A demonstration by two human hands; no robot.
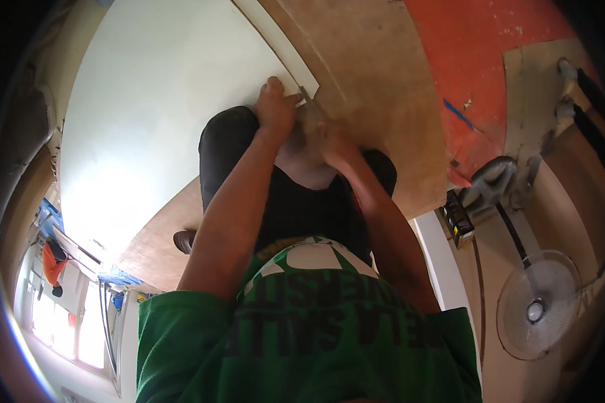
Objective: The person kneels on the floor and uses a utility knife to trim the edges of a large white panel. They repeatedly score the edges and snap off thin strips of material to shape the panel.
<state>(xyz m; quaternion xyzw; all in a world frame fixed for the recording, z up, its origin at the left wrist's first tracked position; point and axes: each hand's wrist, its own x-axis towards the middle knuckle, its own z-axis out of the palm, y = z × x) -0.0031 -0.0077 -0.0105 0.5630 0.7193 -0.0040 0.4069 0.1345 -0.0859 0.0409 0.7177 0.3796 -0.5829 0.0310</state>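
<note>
A large white sheet [161, 94] lies over a brown board, with a narrow white strip [286, 47] along its right edge and a dark gap between them. My left hand [275, 107] presses on the sheet's near right edge, its thumb stretched toward the gap. My right hand [335, 142], smeared by motion, is closed round a narrow grey-bladed tool [309, 99]. The blade's far end meets the near end of the gap, close to my left thumb. Blur hides the tool's handle and exact kind.
My knees rest on the brown board [383, 87]. To the right, a blue pen-like stick [458, 114] lies on a red surface [464, 54]. A stand fan [538, 305] and a dark box [458, 218] are at the lower right. Another person's feet [566, 87] show far right; a person in orange [52, 262], far left.
</note>
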